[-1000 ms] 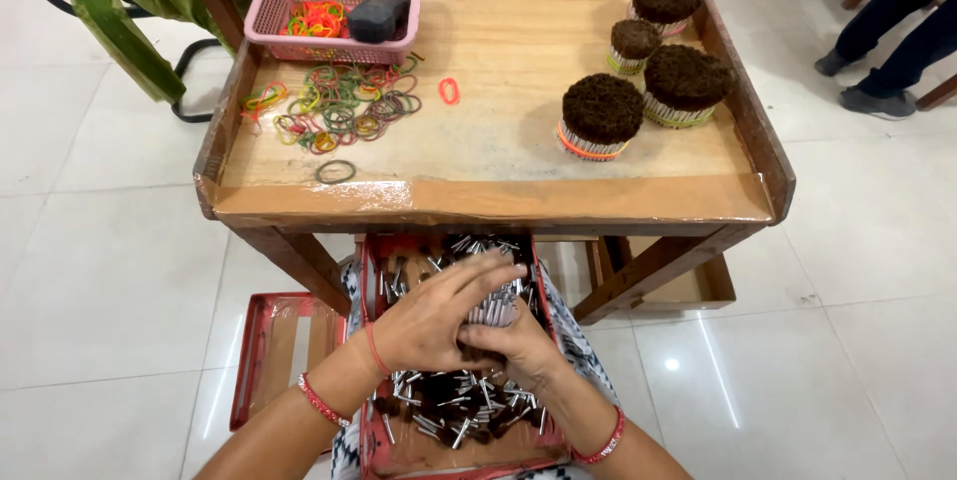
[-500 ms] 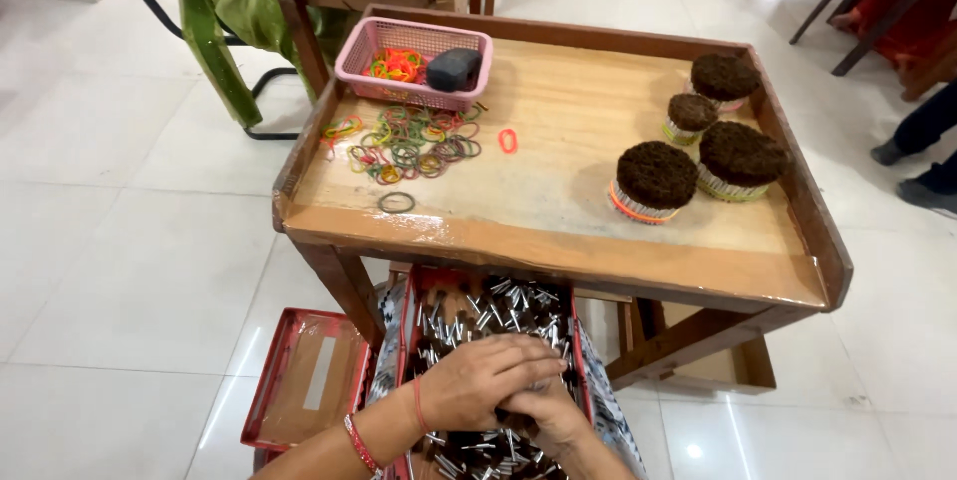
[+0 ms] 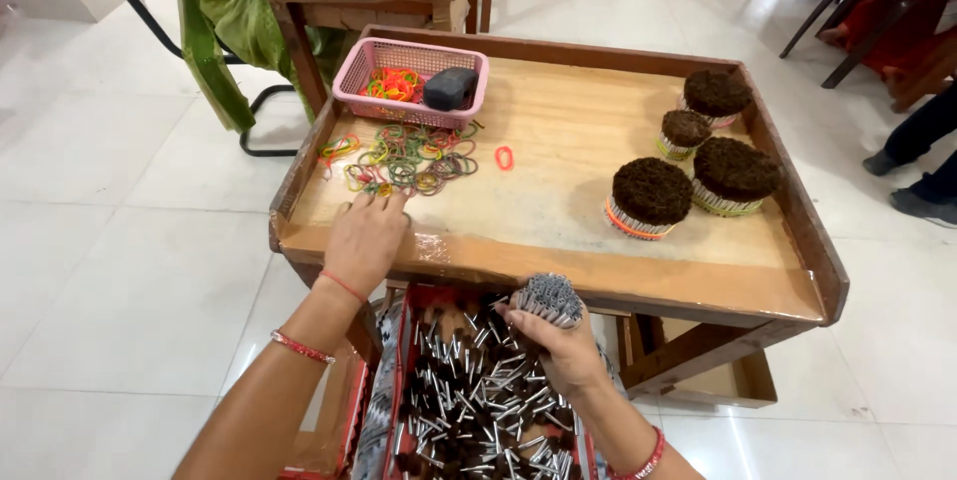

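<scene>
My left hand [image 3: 366, 238] lies palm down on the wooden tray table [image 3: 558, 261], its fingers at the near edge of a scatter of coloured rubber bands [image 3: 409, 159]. My right hand [image 3: 560, 340] grips a round bundle of thin grey sticks [image 3: 547, 298], held upright just below the table's front rim. Under it a red box [image 3: 478, 400] on my lap holds several loose dark-tipped sticks. One red rubber band [image 3: 504, 157] lies apart on the table.
A pink basket [image 3: 411, 82] with bright bands and a dark block sits at the table's back left. Three banded, dark-topped bundles [image 3: 650, 195] stand at the right. A wooden stool with green cloth is behind; another person's legs show at far right.
My left hand left the red box and reached up onto the table by the rubber bands. My right hand lifted a gathered bundle of sticks out of the box.
</scene>
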